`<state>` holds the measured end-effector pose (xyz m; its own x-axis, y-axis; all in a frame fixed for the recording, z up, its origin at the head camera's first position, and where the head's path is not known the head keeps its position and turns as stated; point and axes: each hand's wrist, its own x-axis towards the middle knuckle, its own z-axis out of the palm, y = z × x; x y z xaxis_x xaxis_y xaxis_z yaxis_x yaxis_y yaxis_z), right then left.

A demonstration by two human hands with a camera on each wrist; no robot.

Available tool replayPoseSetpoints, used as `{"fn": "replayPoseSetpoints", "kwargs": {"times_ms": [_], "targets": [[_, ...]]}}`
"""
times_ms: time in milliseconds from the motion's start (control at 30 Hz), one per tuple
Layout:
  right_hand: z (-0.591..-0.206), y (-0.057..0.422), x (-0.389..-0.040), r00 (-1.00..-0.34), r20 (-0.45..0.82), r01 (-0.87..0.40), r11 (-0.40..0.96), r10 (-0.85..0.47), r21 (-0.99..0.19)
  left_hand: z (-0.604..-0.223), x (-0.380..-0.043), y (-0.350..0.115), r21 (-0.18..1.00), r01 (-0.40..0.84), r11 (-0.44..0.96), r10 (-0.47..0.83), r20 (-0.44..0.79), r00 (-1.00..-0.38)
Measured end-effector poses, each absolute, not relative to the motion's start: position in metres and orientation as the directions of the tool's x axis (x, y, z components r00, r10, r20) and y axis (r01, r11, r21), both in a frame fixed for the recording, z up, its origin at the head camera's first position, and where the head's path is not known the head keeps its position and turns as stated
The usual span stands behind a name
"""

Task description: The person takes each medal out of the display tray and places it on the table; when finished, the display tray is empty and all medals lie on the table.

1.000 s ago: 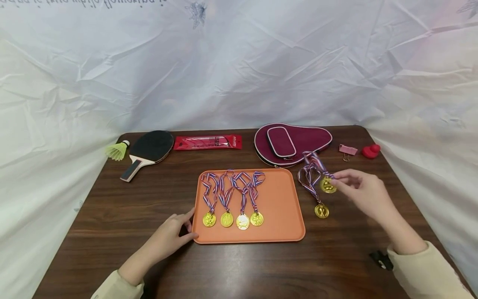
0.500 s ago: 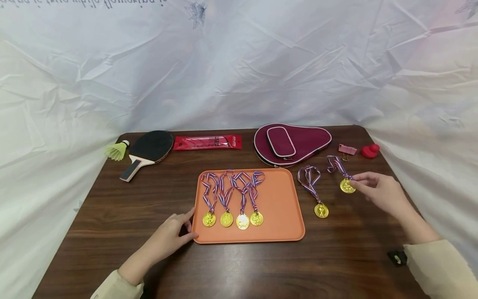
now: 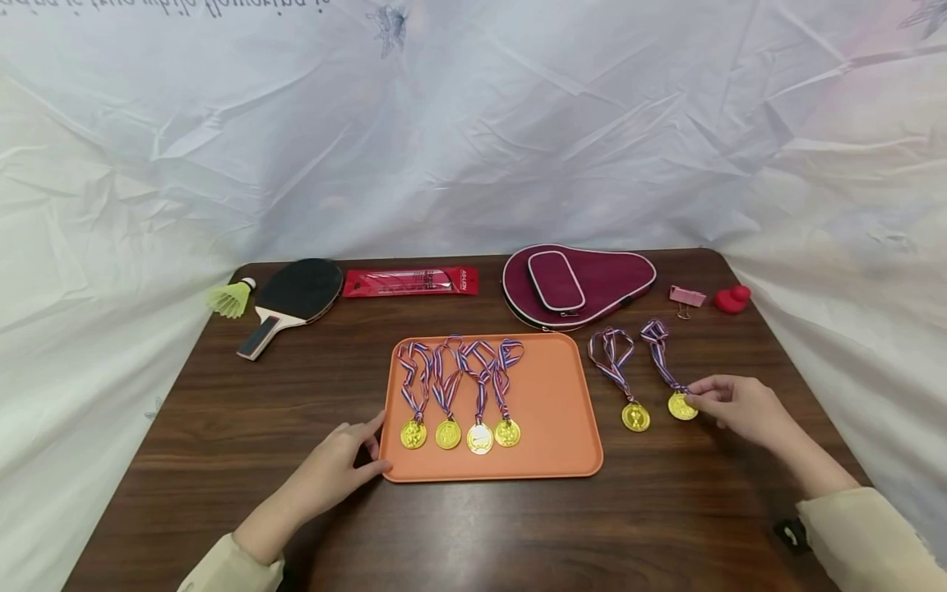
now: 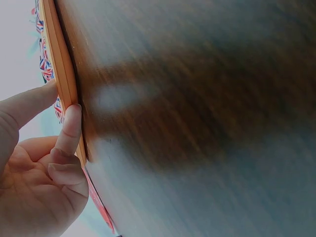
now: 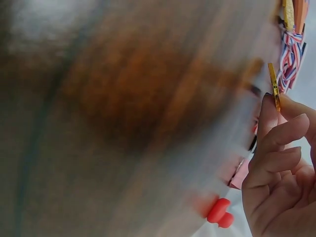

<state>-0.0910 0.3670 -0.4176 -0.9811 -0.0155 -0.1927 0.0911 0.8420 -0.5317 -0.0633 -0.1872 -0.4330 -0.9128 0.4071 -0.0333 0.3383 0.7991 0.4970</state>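
Note:
My left hand (image 3: pixel 336 462) holds the left edge of an orange tray (image 3: pixel 558 411), its thumb near the front corner. The left wrist view shows two fingertips on the tray's rim (image 4: pixel 61 59), the other fingers folded. Several gold medals (image 3: pixel 447 434) with striped ribbons lie side by side in the tray's left part. Right of the tray, my right hand (image 3: pixel 740 409) pinches the edge of another gold medal (image 3: pixel 681 405) between thumb and fingers; its ribbon stretches away toward the back. In the right wrist view this medal (image 5: pixel 274 88) appears edge-on. Beside it lies one more medal (image 3: pixel 635 417) on the table.
Along the back of the brown table (image 3: pixel 518 534) lie a shuttlecock (image 3: pixel 231 298), a black table tennis bat (image 3: pixel 299 292), a red packet (image 3: pixel 411 282), a maroon bat case (image 3: pixel 614 275), a pink binder clip (image 3: pixel 686 297) and a small red object (image 3: pixel 732 299). Pale cloth hangs behind.
My right hand has carried its medal rightward from the other loose medal, then toward the front, where its ribbon lies straighter. The left hand and tray stay still.

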Motion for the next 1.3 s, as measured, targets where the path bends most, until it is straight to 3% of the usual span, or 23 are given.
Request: {"fn": "replayPoseSetpoints", "kwargs": {"times_ms": [400, 733, 1000, 1300], "targets": [[-0.416, 0.361, -0.086, -0.982, -0.187, 0.093, 0.909, 0.017, -0.406, -0.432, -0.062, -0.188, 0.500, 0.339, 0.797, 0.410, -0.034, -0.912], [-0.396, 0.355, -0.087, -0.997, -0.072, 0.037, 0.935, 0.013, -0.351, -0.430, -0.062, -0.187, 0.502, 0.317, 0.805, 0.394, -0.052, -0.918], [-0.387, 0.286, -0.090, -0.984, 0.097, -0.174, 0.903, -0.148, -0.392, -0.432, -0.062, -0.188, 0.501, 0.344, 0.794, 0.411, -0.026, -0.911], [-0.405, 0.209, -0.093, -0.953, 0.070, -0.290, 0.825, -0.294, -0.484, -0.433, -0.063, -0.188, 0.512, 0.344, 0.787, 0.411, -0.019, -0.911]]}}
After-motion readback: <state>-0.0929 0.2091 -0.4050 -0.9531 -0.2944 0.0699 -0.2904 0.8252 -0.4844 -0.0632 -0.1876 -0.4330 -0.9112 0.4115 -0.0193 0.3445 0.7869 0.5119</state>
